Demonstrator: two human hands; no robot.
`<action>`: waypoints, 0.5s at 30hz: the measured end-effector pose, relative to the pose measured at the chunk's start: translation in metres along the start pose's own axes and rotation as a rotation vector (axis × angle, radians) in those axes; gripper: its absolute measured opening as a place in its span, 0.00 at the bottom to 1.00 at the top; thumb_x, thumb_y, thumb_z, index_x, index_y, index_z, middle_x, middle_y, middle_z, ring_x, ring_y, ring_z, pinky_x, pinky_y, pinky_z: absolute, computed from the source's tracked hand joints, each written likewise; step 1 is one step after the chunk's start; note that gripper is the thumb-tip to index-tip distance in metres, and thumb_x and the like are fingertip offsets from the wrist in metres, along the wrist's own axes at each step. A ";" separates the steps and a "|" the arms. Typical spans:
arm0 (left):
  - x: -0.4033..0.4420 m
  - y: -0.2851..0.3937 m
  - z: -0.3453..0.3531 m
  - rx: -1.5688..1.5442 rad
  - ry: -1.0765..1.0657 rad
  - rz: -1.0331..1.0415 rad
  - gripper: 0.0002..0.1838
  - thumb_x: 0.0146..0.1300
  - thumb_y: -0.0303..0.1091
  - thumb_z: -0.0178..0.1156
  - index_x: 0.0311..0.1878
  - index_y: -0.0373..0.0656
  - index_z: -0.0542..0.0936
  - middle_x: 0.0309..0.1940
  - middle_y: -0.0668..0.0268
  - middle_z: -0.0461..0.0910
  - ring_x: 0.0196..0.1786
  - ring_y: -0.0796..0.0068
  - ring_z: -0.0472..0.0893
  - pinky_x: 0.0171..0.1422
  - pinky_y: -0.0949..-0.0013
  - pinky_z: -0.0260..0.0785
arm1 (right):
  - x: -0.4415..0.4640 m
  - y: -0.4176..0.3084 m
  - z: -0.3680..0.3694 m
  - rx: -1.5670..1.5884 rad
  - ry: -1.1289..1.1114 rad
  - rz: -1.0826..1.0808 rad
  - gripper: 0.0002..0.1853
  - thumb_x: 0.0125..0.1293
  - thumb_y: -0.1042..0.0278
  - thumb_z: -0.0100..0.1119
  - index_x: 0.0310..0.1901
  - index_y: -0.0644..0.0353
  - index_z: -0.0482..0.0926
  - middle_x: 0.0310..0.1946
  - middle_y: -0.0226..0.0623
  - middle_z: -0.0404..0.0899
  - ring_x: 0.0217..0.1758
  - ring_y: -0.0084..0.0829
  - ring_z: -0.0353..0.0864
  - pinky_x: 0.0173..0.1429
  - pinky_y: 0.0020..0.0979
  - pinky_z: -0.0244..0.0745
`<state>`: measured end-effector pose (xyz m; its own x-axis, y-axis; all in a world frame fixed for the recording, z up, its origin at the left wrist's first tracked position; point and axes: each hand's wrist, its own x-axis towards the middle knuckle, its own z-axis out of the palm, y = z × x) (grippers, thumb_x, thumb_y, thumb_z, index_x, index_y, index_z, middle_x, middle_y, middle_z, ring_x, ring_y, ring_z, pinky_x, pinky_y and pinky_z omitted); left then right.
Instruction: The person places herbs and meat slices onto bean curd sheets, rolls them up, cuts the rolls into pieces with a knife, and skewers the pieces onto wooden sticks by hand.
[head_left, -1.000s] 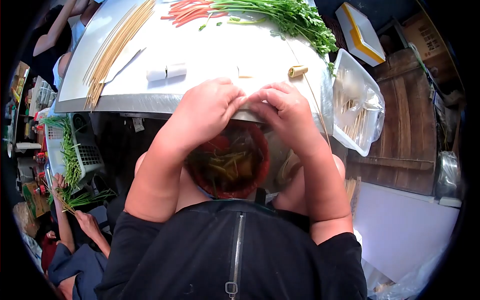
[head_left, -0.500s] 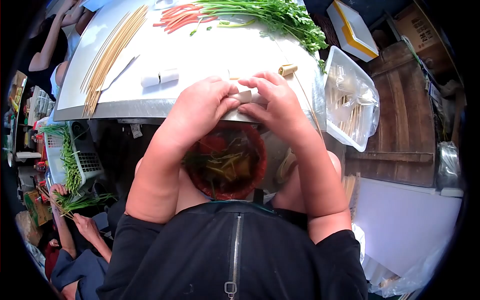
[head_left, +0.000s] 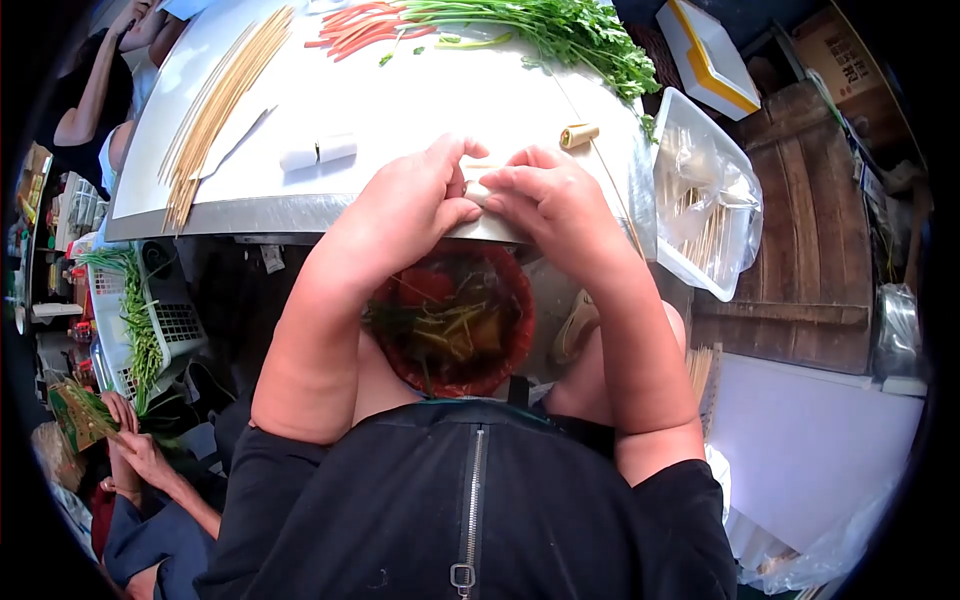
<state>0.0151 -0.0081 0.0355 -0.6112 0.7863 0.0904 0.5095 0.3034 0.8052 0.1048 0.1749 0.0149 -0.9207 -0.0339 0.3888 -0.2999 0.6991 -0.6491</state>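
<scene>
At the near edge of the white tabletop, my left hand (head_left: 418,197) and my right hand (head_left: 548,195) are pinched on a small pale roll (head_left: 478,190). Both sets of fingertips press it from either side and hide most of it. To the left of my hands lie white rolls (head_left: 318,153), end to end with a dark gap between them. Beyond my right hand rests a yellowish roll (head_left: 578,135) with a darker filling showing at its end. A long thin skewer (head_left: 610,180) lies by it and reaches past the table edge.
Bamboo skewers (head_left: 225,110) lie at the left beside a flat pointed blade (head_left: 235,142). Red strips (head_left: 360,30) and leafy green stalks (head_left: 560,35) lie at the back. A red bowl (head_left: 522,345) stands below, a white bin (head_left: 740,230) right. Another person's hands (head_left: 140,450) hold greens.
My fingers have shifted around the pale roll, with the right hand moving slightly left and covering more of it. The other person's hands at lower left have moved with the greens.
</scene>
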 end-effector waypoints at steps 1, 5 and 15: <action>0.001 0.000 0.000 0.020 0.005 0.015 0.23 0.57 0.22 0.67 0.56 0.38 0.74 0.26 0.64 0.75 0.30 0.72 0.76 0.37 0.69 0.71 | 0.000 0.001 0.001 0.010 -0.003 0.020 0.08 0.61 0.70 0.67 0.41 0.60 0.85 0.34 0.43 0.80 0.40 0.45 0.81 0.45 0.39 0.77; 0.001 -0.002 0.004 0.054 0.013 0.009 0.16 0.59 0.25 0.67 0.50 0.38 0.76 0.27 0.61 0.76 0.31 0.67 0.77 0.38 0.67 0.71 | 0.000 0.006 0.002 -0.011 -0.013 0.017 0.11 0.60 0.70 0.68 0.45 0.59 0.85 0.35 0.42 0.80 0.40 0.44 0.81 0.46 0.38 0.77; 0.006 -0.011 0.006 0.340 0.149 0.143 0.11 0.65 0.35 0.63 0.45 0.39 0.81 0.36 0.54 0.78 0.41 0.53 0.79 0.47 0.58 0.72 | 0.009 0.008 0.005 -0.051 0.044 -0.005 0.10 0.61 0.69 0.67 0.44 0.59 0.83 0.38 0.42 0.80 0.41 0.44 0.82 0.47 0.40 0.78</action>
<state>0.0091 -0.0034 0.0238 -0.5880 0.7545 0.2914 0.7518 0.3770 0.5410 0.0930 0.1770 0.0099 -0.9070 -0.0073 0.4210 -0.2906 0.7345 -0.6133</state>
